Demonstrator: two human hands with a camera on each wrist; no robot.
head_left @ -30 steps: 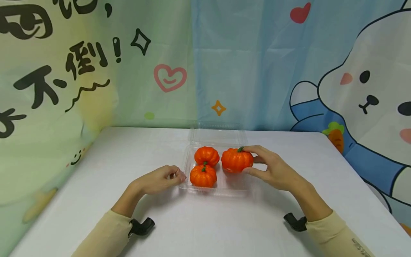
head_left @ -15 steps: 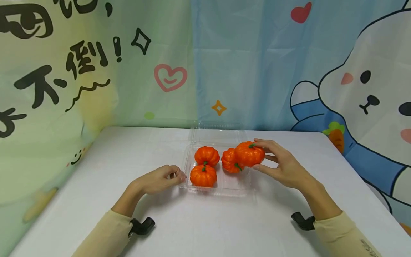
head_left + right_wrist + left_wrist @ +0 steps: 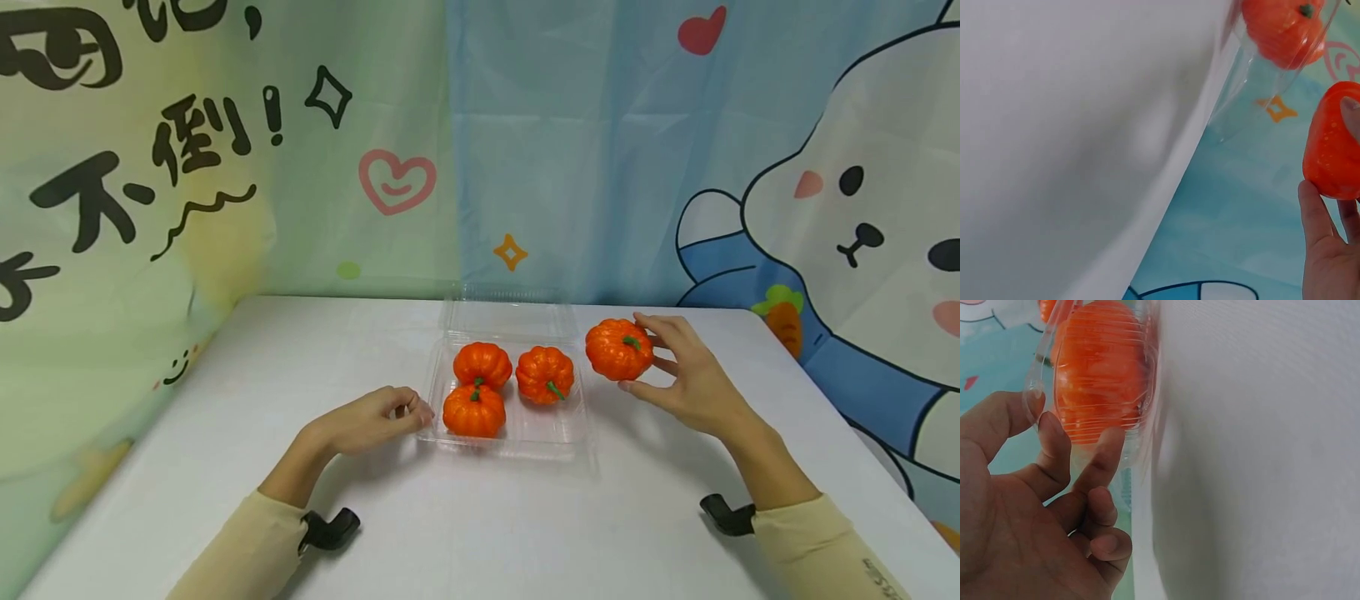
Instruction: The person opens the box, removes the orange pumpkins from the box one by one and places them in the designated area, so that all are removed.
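Observation:
My right hand (image 3: 690, 379) holds a small orange pumpkin (image 3: 618, 349) with a green stem between thumb and fingers, up off the table and just right of the clear plastic box (image 3: 551, 429). In the right wrist view the held pumpkin (image 3: 1335, 147) shows at the right edge. Three more pumpkins sit inside the box: one at the back left (image 3: 482, 364), one at the front left (image 3: 474, 411) and one on the right (image 3: 544, 375). My left hand (image 3: 378, 419) pinches the left rim of the box between thumb and index finger; the left wrist view shows the rim (image 3: 1034, 400) there.
The box's clear lid (image 3: 510, 317) stands open toward the back edge of the white table (image 3: 337, 342). A printed curtain (image 3: 585, 150) hangs right behind the table. Black wrist mounts (image 3: 330, 529) sit at both sleeves.
My right hand has moved right with its pumpkin, from over the box to beside it. The pumpkin on the right in the box has come into sight. The left hand stays put.

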